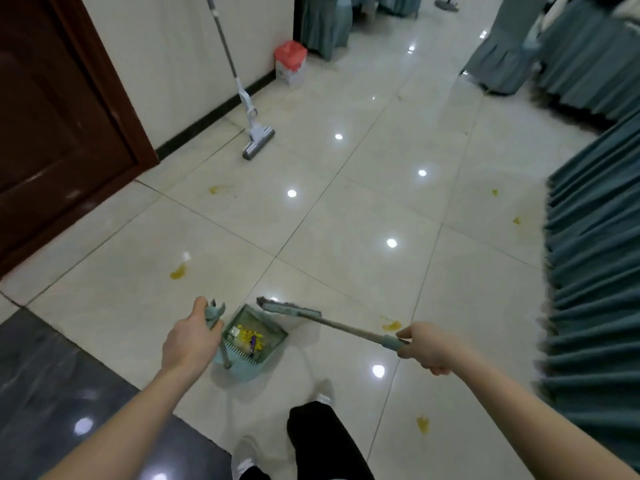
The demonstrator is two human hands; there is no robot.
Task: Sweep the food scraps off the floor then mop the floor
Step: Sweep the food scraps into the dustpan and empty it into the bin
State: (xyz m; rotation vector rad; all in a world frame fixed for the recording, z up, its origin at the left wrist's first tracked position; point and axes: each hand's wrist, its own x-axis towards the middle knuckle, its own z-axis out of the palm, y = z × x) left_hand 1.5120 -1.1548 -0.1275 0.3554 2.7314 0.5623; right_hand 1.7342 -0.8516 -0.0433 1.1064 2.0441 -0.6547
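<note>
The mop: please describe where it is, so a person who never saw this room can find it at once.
Start at the dark wooden door on the left and follow the white wall beside it. The mop leans there, its head on the floor. Unlike the broom, no hand holds it.

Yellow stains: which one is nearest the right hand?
The stain just beyond the right hand, beside the broom handle. The other yellow stains lie farther off, by the door, the drapes and the person's feet.
</note>
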